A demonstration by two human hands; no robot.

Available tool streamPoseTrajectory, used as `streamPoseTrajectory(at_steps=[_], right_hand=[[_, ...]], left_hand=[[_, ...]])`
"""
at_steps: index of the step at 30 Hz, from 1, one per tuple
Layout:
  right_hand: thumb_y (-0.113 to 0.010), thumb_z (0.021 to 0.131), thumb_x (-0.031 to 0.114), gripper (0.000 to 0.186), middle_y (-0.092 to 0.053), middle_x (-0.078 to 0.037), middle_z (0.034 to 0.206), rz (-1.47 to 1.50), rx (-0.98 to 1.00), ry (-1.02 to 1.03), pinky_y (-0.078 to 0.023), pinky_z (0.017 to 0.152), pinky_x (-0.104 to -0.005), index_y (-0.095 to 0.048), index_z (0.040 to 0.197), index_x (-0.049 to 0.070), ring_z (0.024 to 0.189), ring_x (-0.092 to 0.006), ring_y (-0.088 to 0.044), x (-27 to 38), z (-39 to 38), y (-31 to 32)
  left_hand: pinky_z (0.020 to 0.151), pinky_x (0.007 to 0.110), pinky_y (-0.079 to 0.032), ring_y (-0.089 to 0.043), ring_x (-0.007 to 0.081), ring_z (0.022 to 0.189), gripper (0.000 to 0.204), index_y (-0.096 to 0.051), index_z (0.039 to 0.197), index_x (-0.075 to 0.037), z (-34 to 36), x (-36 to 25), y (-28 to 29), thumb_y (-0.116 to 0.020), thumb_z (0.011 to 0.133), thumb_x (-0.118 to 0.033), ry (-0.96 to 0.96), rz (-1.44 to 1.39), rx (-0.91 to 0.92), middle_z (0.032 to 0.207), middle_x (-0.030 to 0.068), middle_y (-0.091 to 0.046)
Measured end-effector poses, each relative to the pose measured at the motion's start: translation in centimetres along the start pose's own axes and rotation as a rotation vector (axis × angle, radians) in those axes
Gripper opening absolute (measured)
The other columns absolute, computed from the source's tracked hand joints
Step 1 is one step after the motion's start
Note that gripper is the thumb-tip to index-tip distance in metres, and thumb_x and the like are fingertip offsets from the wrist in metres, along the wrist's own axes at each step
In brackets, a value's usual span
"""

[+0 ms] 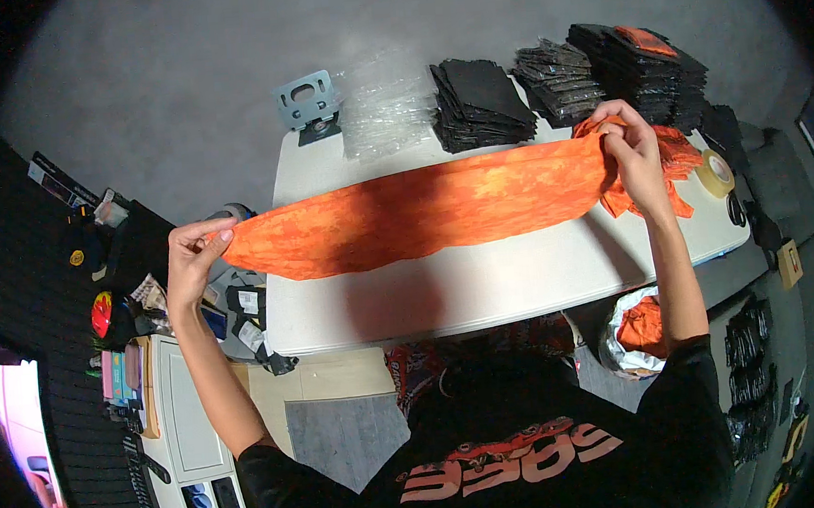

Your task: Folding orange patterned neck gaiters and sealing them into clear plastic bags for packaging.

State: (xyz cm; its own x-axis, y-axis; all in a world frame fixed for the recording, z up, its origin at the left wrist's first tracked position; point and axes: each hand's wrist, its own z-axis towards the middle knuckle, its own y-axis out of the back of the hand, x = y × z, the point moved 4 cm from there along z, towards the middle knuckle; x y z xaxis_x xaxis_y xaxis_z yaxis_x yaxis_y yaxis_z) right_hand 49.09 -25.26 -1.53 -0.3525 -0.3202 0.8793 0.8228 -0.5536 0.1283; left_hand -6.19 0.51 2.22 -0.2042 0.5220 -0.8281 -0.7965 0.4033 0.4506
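Note:
A long strip of mottled orange fabric [516,190] hangs stretched across the white table [336,320], lifted above its surface. My left hand [194,259] pinches one end between thumb and fingers, out past the table's left edge. At the right end my right hand [634,158] is closed on the cloth, a little higher up. Just behind that hand lies a crumpled heap of similar orange fabric [679,155]. A shadow falls over the middle of the strip and the table below.
Along the far edge stand a grey metal stand [309,100], a stack of clear plastic sleeves [383,114] and black packages [481,102]. A roll of tape [715,174] sits at the right. Below the near edge, a white bag [619,348] holds more orange cloth.

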Motion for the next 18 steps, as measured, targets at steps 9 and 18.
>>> streamPoseTrajectory(at_steps=[9,18], right_hand=[[-0.053,0.094,-0.002,0.027,-0.068,0.001,0.084,0.118,-0.049,0.029,-0.045,0.071,-0.0212,-0.078,0.104,0.001,0.075,-0.0041,-0.056,-0.3,0.4,2.5],[-0.081,0.091,0.005,0.022,-0.079,-0.007,0.096,-0.094,-0.024,0.044,-0.055,0.071,-0.0235,-0.079,0.112,-0.001,0.078,-0.0077,-0.069,1.2,0.6,3.0]], left_hand=[[0.08,0.025,-0.054,-0.071,0.0102,0.087,0.027,-0.079,0.112,0.002,0.5,1.0,0.4,-0.083,0.09,-0.014,-0.032,-0.399,0.114,0.098,0.0103,-0.079],[0.075,0.023,-0.054,-0.068,0.008,0.081,0.026,-0.078,0.114,0.003,0.3,-2.7,-1.9,-0.082,0.091,-0.007,0.023,0.148,-0.225,0.095,0.0085,-0.079]])
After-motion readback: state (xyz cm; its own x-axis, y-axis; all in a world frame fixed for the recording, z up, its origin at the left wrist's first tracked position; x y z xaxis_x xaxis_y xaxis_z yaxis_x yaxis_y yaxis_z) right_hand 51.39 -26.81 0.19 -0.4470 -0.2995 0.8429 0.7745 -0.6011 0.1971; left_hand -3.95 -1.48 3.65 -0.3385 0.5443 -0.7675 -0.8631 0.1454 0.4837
